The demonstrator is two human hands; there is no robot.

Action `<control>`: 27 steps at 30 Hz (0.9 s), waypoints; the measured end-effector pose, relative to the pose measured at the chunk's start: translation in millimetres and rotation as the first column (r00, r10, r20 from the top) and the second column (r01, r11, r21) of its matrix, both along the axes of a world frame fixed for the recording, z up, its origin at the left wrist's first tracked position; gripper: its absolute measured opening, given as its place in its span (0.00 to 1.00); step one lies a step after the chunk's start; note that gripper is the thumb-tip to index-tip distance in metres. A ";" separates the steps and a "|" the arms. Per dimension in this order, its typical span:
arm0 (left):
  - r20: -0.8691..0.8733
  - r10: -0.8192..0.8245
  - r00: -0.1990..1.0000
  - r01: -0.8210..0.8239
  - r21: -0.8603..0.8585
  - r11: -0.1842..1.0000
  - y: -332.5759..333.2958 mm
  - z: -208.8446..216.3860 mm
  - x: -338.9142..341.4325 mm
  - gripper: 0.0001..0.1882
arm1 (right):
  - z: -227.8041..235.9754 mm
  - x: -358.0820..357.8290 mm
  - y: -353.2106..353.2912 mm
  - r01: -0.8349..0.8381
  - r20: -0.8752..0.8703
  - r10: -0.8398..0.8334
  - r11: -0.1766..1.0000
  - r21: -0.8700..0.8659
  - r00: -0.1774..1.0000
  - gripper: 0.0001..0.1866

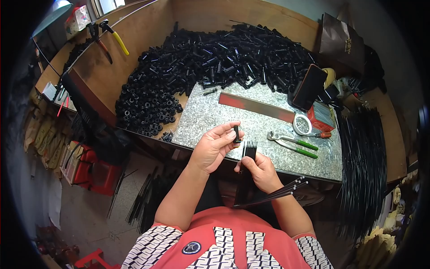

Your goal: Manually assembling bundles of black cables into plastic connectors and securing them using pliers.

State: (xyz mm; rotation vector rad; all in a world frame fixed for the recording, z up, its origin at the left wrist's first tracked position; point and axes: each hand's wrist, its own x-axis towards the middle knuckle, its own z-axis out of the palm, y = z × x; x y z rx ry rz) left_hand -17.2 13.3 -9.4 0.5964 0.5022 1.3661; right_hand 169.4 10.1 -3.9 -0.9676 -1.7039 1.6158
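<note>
My left hand (212,145) is closed, with thumb and fingertips pinching a small black tube-shaped part (237,134) held upright over the table's front edge. Close on its right, my right hand (264,172) grips a bundle of thin black rods (249,150). The rods' pale tips fan out just below and to the right of the black part, with a small gap between. More thin dark rods with white ends (291,188) slant across my right forearm; whether they belong to the held bundle I cannot tell.
A speckled tabletop (197,121) carries a flat metal bar (255,106), green-handled pincers (293,144), a white round dish (302,124) and a phone (309,87). Behind lies a heap of black tubes (224,56), with black rings (143,107) at left. Long black rods (363,166) hang at right.
</note>
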 end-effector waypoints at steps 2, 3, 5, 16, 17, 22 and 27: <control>-0.014 -0.003 1.000 0.003 0.003 1.000 -0.7 0.4 0.0 0.18 | -1.6 -0.4 -0.1 -0.005 -0.019 0.005 1.000 -0.004 1.000 0.15; -0.027 -0.007 1.000 0.007 0.006 1.000 -1.0 0.3 0.1 0.18 | -0.5 -0.5 -0.3 -0.006 -0.001 0.006 1.000 -0.011 1.000 0.15; -0.030 -0.011 0.999 0.012 0.011 1.000 -1.1 -0.2 0.4 0.18 | 0.4 -0.5 0.2 -0.005 0.018 0.006 1.000 -0.018 1.000 0.15; -0.048 -0.058 0.997 0.059 0.000 0.998 -1.4 0.9 4.2 0.18 | 3.3 -0.7 0.4 -0.015 0.001 0.015 1.000 -0.014 1.000 0.12; -0.043 -0.060 0.997 0.061 0.000 0.998 -1.2 0.8 5.0 0.18 | 3.3 -0.3 0.5 -0.014 0.001 0.014 1.000 -0.015 1.000 0.12; -0.028 -0.061 0.998 0.061 -0.018 0.998 -1.4 2.2 5.9 0.18 | 4.2 -0.5 0.2 -0.013 0.024 0.014 1.000 -0.018 1.000 0.13; 0.001 -0.083 0.997 0.083 -0.018 0.996 0.0 -0.9 5.5 0.17 | 4.3 -0.2 1.0 -0.019 0.027 0.019 1.000 0.017 0.999 0.13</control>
